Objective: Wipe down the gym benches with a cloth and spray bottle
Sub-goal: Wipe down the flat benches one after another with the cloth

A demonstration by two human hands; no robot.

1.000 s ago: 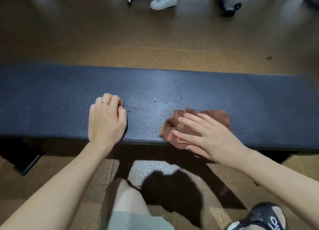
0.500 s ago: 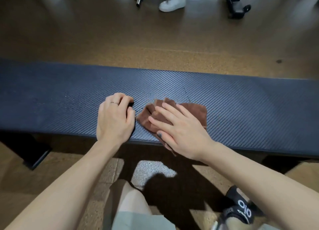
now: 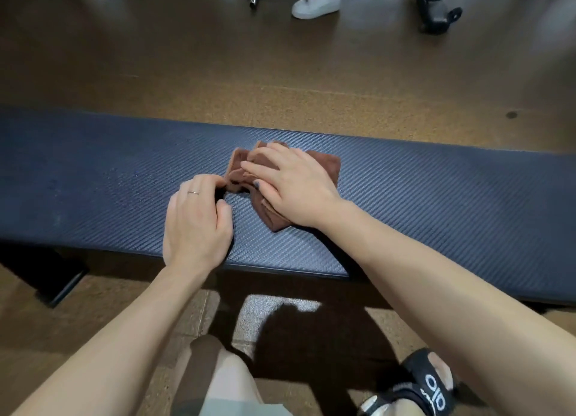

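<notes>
The floor (image 3: 218, 82) is brown and looks like cork, and a long dark blue padded surface (image 3: 436, 197) with a woven pattern runs across the view from left to right. On this surface, near the middle, lies a crumpled brown cloth (image 3: 324, 166). The right hand (image 3: 296, 188) rests flat on top of the cloth, with its fingers straight and a little spread, pressing it down on the padding. The left hand (image 3: 196, 222) rests on the surface just beside the cloth, on its left side. Its fingers are curled under, and the fingertips touch the left edge of the cloth; I cannot tell if they pinch the cloth or only touch it. This hand wears a thin ring (image 3: 193, 192). Small wet drops (image 3: 124, 178) show on the padding to the left of the hands. At the far side of the floor stands a white shoe (image 3: 316, 2) of another person, and near it a black machine base (image 3: 436, 10). At the bottom right is the person's own foot in a black sandal (image 3: 427, 384).
</notes>
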